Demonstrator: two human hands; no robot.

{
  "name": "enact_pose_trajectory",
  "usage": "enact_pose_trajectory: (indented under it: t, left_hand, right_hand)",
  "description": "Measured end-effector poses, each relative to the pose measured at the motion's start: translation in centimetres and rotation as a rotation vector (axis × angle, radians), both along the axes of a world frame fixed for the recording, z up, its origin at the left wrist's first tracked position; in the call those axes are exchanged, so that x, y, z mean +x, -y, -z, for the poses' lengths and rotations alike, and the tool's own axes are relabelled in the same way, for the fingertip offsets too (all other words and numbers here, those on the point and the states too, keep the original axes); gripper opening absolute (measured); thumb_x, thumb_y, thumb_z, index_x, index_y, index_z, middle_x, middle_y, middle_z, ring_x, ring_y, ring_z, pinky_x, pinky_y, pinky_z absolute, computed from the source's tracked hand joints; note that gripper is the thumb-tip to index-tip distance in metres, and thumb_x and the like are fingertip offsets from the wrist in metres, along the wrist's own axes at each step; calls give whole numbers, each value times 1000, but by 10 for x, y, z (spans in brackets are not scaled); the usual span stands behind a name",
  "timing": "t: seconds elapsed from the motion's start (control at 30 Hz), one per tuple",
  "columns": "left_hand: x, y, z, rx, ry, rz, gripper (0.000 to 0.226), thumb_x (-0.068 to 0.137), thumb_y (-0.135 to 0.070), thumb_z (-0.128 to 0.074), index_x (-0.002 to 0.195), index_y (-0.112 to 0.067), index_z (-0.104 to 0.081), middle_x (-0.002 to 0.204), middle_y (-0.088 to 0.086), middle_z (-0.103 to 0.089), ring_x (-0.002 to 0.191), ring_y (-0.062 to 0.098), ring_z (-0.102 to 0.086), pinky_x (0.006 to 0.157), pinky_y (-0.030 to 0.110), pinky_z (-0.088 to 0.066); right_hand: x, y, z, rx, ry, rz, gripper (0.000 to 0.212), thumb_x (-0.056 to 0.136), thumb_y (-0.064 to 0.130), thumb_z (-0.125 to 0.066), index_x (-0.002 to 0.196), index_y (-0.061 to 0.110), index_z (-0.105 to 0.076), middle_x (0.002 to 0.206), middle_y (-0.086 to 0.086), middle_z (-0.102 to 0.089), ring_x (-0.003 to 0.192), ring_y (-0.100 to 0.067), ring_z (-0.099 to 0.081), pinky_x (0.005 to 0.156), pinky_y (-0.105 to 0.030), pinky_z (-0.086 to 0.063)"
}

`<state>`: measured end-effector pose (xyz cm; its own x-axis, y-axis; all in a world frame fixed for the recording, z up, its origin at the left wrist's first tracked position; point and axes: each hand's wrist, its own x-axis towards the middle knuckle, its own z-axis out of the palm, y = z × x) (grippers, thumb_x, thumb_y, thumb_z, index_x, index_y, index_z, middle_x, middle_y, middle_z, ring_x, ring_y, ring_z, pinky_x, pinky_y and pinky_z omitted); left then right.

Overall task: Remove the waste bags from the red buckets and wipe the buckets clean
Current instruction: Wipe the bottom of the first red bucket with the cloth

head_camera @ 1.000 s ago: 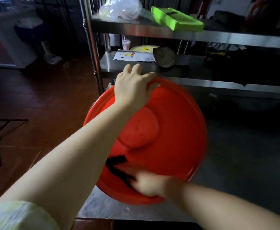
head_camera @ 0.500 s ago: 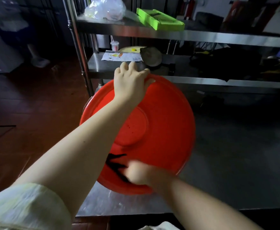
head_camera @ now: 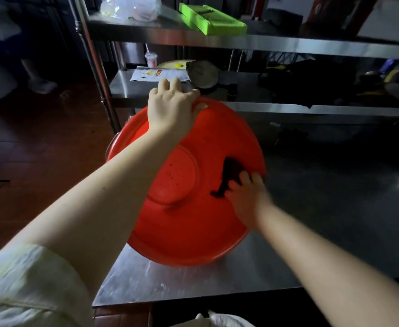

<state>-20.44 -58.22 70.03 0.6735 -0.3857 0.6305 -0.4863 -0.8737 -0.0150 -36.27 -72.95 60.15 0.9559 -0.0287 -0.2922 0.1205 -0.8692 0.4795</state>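
Left hand [head_camera: 172, 109] grips the far rim of the bucket [head_camera: 193, 232], fingers curled over the edge and thumb on the inner side. It holds the bucket tipped on the table [head_camera: 170, 284] at the near-left corner, in front of the lower shelf [head_camera: 276, 107].

Changes noted:
- **Bucket:** same place and much the same tilt as a second ago, and the left-hand grip is unchanged.
- **Right hand [head_camera: 248, 199]:** has crossed from the near-left part of the inner wall to the right part.
- **Cloth [head_camera: 229, 175]:** dark, carried along with the hand, now lying against the right wall between base and rim. The hand presses on it, but motion blur hides whether the fingers lie flat or curl round it.

Assessment: no bag is in the bucket, so removal looks done for this one. The wipe is under way and has swept the near arc of the wall. The far wall, below the left hand, appears not yet reached. Small dark specks [head_camera: 170, 172] show on the base, so that likely needs a pass too.

Orientation: the bucket is tilted, mouth open toward the near side and upward, base turned far and down. Its long axis runs base to mouth, rising from far-low to near-high. Which part bears on the table is hidden by its own rim.
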Motion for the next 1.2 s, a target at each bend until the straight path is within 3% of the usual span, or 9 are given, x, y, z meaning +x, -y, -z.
enact_pose_trajectory:
  t: [0.17,0.23,0.3,0.43,0.5,0.63,0.8,1.03,1.2]
  left_hand:
    - [-9,23,-1,46,6,-3,40,89,-56,-49,103,-25,-70,100,15,-59,98,38,-53,77,41,-40]
    - [-8,22,2,54,41,15,38,86,-57,-53,99,-27,-72,96,14,-60,93,38,-55,74,40,-42]
    - [-7,16,1,43,49,41,38,87,-58,-52,104,-29,-71,99,12,-60,97,37,-54,76,40,-42]
    - [4,16,-14,69,-114,166,41,89,-60,-49,121,-38,-63,111,7,-57,109,34,-47,80,38,-39]
    - [12,23,-21,132,-168,227,40,90,-53,-52,127,-39,-58,118,6,-54,113,33,-44,86,39,-39]
    - [24,21,-39,179,-279,199,55,80,-36,-68,133,-35,-53,134,11,-42,120,37,-36,100,43,-35]
    - [-18,-65,-27,-321,-471,-162,45,69,-32,-76,112,-35,-66,113,10,-58,110,37,-52,88,41,-48]
    - [-78,-87,33,-624,-215,-219,34,85,-35,-69,118,-27,-68,93,10,-55,99,36,-47,79,31,-37]
    - [-46,-29,15,-330,-98,-94,39,87,-44,-62,123,-30,-62,100,8,-55,100,35,-44,65,38,-44]
  right_hand:
    - [-18,-104,36,1380,-186,141,43,97,2,-45,136,16,-54,142,-6,-50,128,-15,-45,104,-12,-28]
    - [-32,-124,29,1632,-165,171,45,93,-6,-45,134,9,-55,137,-1,-54,121,1,-45,100,-2,-26]
    - [-41,-102,29,1554,-184,116,49,91,-2,-47,135,17,-56,138,8,-51,125,3,-42,103,-1,-21]
    - [-20,-24,25,496,-94,-10,41,99,33,-36,137,47,-46,147,5,-42,137,-30,-28,110,-38,-19]
    - [-4,-18,15,236,-86,36,39,101,37,-30,135,43,-49,142,-1,-46,136,-36,-23,106,-49,-20]
    - [13,-26,10,252,-1,75,38,98,29,-35,128,36,-57,134,-1,-52,130,-37,-28,103,-50,-22]
    - [20,-23,17,372,42,173,45,95,16,-35,135,33,-49,139,-6,-45,132,-40,-26,105,-50,-23]
    - [2,-33,43,327,-2,110,45,95,20,-35,138,28,-42,144,-5,-39,138,-40,-19,108,-52,-19]
    - [7,-86,86,989,-106,298,50,91,22,-37,139,34,-46,140,1,-44,137,-30,-32,111,-47,-28]
